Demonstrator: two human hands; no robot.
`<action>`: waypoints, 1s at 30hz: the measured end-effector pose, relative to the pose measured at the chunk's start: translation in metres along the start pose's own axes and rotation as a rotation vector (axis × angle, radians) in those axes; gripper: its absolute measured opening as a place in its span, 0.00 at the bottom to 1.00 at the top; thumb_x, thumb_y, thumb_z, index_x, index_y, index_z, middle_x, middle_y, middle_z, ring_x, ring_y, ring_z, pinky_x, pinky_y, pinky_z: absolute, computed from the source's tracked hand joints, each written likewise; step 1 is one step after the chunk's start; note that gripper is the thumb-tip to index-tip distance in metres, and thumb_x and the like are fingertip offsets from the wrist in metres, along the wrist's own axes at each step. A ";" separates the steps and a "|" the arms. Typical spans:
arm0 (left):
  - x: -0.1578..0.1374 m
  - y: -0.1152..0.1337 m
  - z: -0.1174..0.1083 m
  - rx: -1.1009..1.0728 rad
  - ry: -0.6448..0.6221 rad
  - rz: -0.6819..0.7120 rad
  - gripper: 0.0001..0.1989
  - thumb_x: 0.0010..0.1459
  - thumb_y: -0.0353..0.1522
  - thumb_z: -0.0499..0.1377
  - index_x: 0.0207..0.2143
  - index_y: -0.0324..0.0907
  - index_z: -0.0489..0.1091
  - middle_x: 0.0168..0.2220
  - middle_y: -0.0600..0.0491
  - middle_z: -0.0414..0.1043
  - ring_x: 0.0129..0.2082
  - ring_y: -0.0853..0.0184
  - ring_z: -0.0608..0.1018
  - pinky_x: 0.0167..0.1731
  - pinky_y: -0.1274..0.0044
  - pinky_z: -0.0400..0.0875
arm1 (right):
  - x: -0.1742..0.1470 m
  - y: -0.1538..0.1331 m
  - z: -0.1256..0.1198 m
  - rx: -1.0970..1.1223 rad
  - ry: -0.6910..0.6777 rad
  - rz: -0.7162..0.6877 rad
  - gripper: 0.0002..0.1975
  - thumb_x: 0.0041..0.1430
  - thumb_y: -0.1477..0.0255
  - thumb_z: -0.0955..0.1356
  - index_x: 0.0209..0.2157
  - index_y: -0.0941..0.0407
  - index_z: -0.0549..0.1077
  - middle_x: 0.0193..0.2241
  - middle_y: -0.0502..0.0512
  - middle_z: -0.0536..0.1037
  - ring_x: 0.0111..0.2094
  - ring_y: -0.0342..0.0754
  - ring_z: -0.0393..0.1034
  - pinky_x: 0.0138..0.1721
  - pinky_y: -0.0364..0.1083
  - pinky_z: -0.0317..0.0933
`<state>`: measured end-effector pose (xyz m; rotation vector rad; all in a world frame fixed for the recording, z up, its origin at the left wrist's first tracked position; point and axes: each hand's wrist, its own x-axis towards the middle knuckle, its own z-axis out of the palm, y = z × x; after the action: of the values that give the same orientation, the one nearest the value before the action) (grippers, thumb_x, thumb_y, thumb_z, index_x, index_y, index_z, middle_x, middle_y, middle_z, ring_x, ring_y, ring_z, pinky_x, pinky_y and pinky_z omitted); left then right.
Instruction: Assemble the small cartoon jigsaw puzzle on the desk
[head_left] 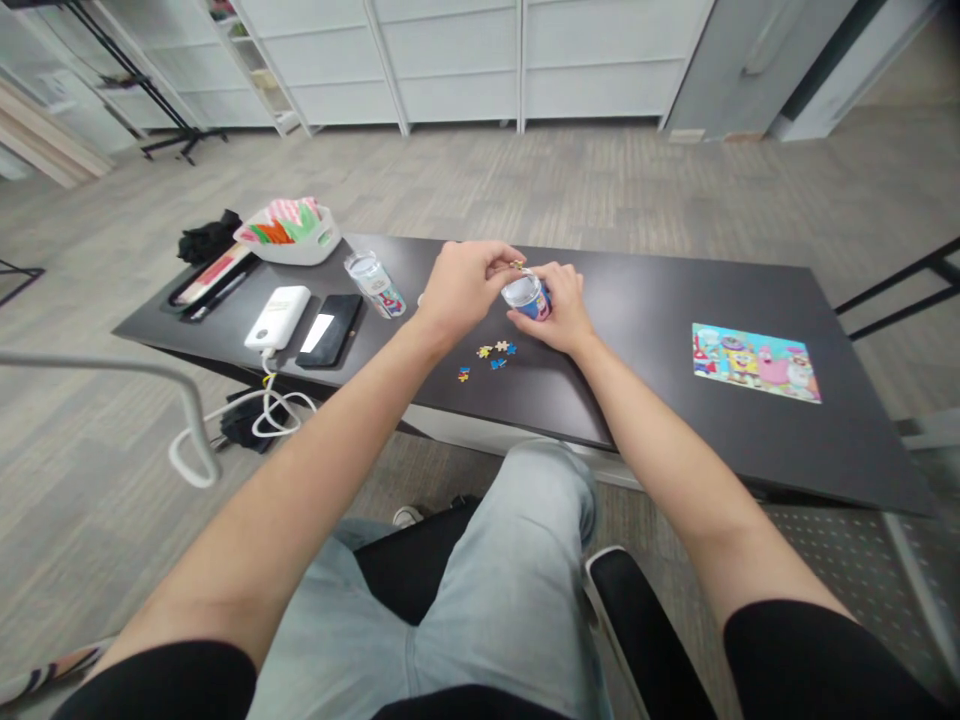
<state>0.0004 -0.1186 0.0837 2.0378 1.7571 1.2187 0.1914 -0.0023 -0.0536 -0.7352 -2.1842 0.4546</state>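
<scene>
At your twelve o'clock, your right hand (562,305) curls around the printed canister (528,295), likely to steady it, while your left hand (471,285) pinches a jigsaw piece (517,264) by its rim; loose pieces (484,352) lie at seven o'clock from it, within easy reach

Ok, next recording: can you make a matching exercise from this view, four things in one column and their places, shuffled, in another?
1. Small multicoloured jigsaw pieces
2. Small cylindrical container with blue print
3. Rectangular colourful cartoon picture
4. White oval basket

A. Towards the dark tabletop's right end
B. In the right hand
C. Towards the tabletop's far left
D. Loose on the tabletop, nearer the person than the hands

Pairs: 1-D, 2-B, 3-A, 4-C
</scene>
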 end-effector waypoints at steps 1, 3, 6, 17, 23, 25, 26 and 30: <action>0.002 0.000 0.001 -0.012 -0.018 0.000 0.15 0.69 0.18 0.75 0.50 0.45 0.93 0.47 0.49 0.96 0.48 0.58 0.95 0.62 0.65 0.90 | 0.001 0.000 0.000 0.009 -0.001 0.001 0.35 0.65 0.47 0.85 0.67 0.46 0.82 0.63 0.68 0.87 0.67 0.83 0.77 0.72 0.84 0.68; 0.006 0.001 0.003 -0.043 -0.042 -0.002 0.16 0.68 0.17 0.75 0.49 0.44 0.92 0.48 0.49 0.96 0.49 0.58 0.95 0.63 0.63 0.91 | 0.002 -0.001 -0.001 0.027 -0.004 0.011 0.36 0.64 0.44 0.85 0.66 0.45 0.82 0.63 0.68 0.86 0.67 0.84 0.77 0.73 0.85 0.68; 0.012 0.001 0.006 -0.074 -0.047 -0.013 0.15 0.67 0.18 0.76 0.49 0.44 0.91 0.49 0.49 0.95 0.50 0.57 0.95 0.62 0.61 0.93 | 0.004 -0.002 -0.001 0.048 -0.017 0.034 0.37 0.63 0.42 0.85 0.66 0.44 0.82 0.64 0.68 0.87 0.68 0.85 0.77 0.73 0.88 0.68; 0.029 0.004 0.009 -0.133 0.023 -0.063 0.10 0.70 0.22 0.77 0.50 0.43 0.88 0.49 0.49 0.95 0.44 0.60 0.93 0.54 0.66 0.91 | 0.004 -0.001 -0.001 0.050 -0.023 0.049 0.38 0.63 0.43 0.84 0.67 0.45 0.82 0.64 0.69 0.87 0.69 0.85 0.77 0.74 0.87 0.67; 0.007 0.006 0.000 -0.064 0.200 0.003 0.07 0.86 0.37 0.69 0.49 0.47 0.84 0.46 0.49 0.93 0.45 0.60 0.91 0.50 0.67 0.87 | 0.002 0.003 0.000 0.064 0.049 0.057 0.45 0.61 0.26 0.81 0.64 0.43 0.82 0.63 0.69 0.87 0.66 0.84 0.77 0.73 0.85 0.67; -0.029 -0.004 -0.005 0.065 0.249 0.020 0.05 0.83 0.35 0.68 0.49 0.48 0.84 0.45 0.49 0.92 0.44 0.59 0.90 0.52 0.66 0.86 | 0.002 0.004 0.001 0.067 0.055 0.062 0.46 0.61 0.24 0.80 0.64 0.43 0.83 0.63 0.69 0.87 0.66 0.84 0.77 0.73 0.86 0.67; -0.051 -0.011 -0.007 0.141 0.208 0.030 0.05 0.81 0.37 0.68 0.51 0.49 0.85 0.46 0.49 0.92 0.46 0.57 0.90 0.56 0.63 0.87 | 0.003 0.005 0.001 0.068 0.055 0.061 0.47 0.61 0.24 0.80 0.64 0.44 0.83 0.63 0.69 0.87 0.67 0.85 0.77 0.73 0.86 0.67; -0.144 -0.042 -0.017 0.264 -0.016 0.047 0.14 0.80 0.46 0.68 0.58 0.54 0.90 0.62 0.41 0.94 0.63 0.39 0.93 0.64 0.44 0.88 | 0.004 0.007 0.002 0.058 0.044 0.050 0.47 0.60 0.27 0.81 0.66 0.46 0.83 0.64 0.70 0.87 0.67 0.85 0.77 0.74 0.86 0.68</action>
<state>-0.0360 -0.2408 0.0040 2.2343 1.9635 1.0256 0.1904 0.0050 -0.0564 -0.7629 -2.1069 0.5207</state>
